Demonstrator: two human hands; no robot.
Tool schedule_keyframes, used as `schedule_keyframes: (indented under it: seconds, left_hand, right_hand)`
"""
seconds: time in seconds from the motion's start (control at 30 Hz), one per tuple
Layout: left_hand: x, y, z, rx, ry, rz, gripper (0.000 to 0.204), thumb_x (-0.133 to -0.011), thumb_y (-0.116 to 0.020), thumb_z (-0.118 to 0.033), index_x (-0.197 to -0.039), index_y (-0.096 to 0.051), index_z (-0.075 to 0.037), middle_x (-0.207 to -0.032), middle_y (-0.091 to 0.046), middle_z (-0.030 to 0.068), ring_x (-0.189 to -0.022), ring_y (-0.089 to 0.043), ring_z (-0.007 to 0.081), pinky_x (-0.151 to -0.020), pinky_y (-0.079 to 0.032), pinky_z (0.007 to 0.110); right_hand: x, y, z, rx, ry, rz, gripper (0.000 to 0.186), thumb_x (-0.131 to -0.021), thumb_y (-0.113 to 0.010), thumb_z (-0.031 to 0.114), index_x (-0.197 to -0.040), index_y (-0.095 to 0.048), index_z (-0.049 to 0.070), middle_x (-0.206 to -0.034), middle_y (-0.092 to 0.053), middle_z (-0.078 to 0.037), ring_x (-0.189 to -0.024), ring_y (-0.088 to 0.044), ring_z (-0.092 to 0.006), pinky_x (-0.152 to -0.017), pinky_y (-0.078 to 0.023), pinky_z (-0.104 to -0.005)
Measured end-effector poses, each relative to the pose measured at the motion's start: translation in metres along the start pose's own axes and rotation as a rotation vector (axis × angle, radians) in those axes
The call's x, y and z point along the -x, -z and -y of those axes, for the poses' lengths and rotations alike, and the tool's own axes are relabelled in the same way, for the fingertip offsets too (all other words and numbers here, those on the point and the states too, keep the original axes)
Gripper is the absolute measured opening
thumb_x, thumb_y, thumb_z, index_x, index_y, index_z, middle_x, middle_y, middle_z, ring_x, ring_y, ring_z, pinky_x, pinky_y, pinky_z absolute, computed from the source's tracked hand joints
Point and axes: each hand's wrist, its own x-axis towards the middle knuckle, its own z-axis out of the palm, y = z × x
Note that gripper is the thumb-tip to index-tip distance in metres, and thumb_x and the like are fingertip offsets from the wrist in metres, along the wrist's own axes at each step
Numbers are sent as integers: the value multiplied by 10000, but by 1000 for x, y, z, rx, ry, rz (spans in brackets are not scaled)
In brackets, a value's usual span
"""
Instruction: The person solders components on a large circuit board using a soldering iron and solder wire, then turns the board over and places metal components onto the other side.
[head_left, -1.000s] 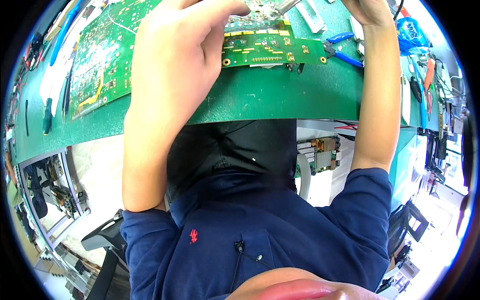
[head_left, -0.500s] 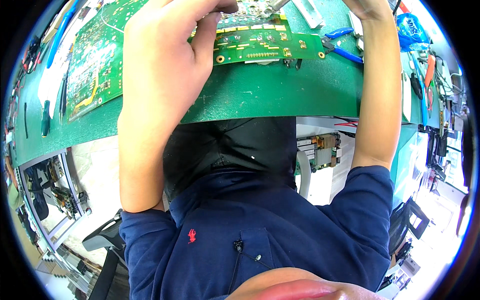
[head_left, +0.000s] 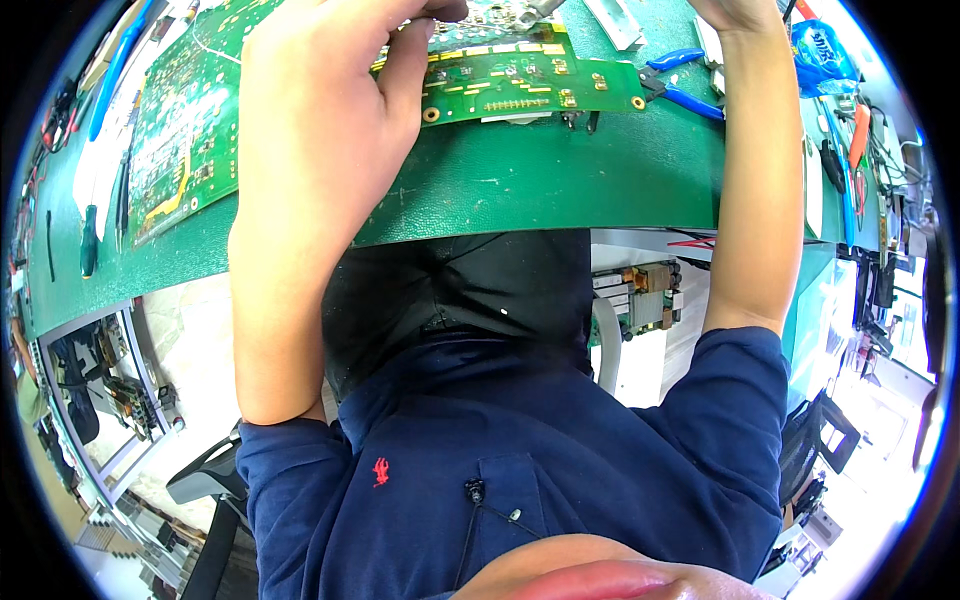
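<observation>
The left hand (head_left: 330, 110) is seen raised over the near part of the green desk (head_left: 540, 180), fingers curled down; its grip is closed on the left end of a narrow green circuit board (head_left: 530, 85), with the fingertips pressed onto the board's near edge and upper face. The board lies flat on the desk mat, extending rightward from the grip. Directly beyond the grip a second, greyish component-covered board (head_left: 490, 12) is partly visible at the frame's top edge; whether the fingers also touch it cannot be told.

The right hand (head_left: 735, 12) is cut off by the top edge of the frame; only its wrist and heel are shown, so its grip state cannot be told.

Right of the held board, between the two hands, blue-handled cutters (head_left: 685, 85) are lying on the desk, just beside the board's right end. A white rectangular strip (head_left: 615, 20) lies beyond them. Well to the left of the left grip, a large green circuit board (head_left: 185, 130) is resting on the mat, and farther left a green-handled screwdriver (head_left: 90, 245) lies near the desk edge.
</observation>
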Motion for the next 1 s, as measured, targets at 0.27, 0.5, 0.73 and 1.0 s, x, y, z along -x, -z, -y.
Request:
schedule_keyframes:
  seconds: [0.27, 0.5, 0.73, 1.0]
  left_hand:
    - [-2, -1, -2, 25, -14, 1, 167, -757, -624, 111, -871, -662, -5, -803, -600, 142, -708, -632, 319, -618, -491, 358]
    - [-1, 1, 0, 23, -24, 14, 173, -755, -625, 116, -873, -664, -4, -810, -607, 142, -714, -640, 317, -619, -495, 355]
    - [-3, 4, -5, 23, -1, 51, 165, -759, -622, 118, -872, -660, 4, -814, -609, 142, -716, -640, 316, -618, -494, 354]
    - [-4, 5, -5, 38, -15, 52, 164, -764, -626, 116, -877, -662, 4, -824, -618, 139, -724, -645, 310, -626, -500, 349]
  right_hand:
    - [3, 2, 4, -7, 6, 65, 181, -949, -627, 202, -898, -692, 40, -666, -610, 22, -520, -491, -54, -513, -419, -208]
    - [-3, 1, 0, -13, -16, 10, 153, -940, -635, 190, -929, -691, 49, -730, -647, 23, -521, -513, -53, -497, -425, -202]
    - [-3, 3, 0, -16, 43, 76, 132, -926, -640, 177, -946, -688, 55, -798, -664, 12, -581, -537, -57, -531, -432, -188]
    - [-2, 7, -22, 311, 458, -6, 149, -921, -634, 178, -939, -670, 35, -770, -624, 8, -607, -528, -52, -535, -418, -191]
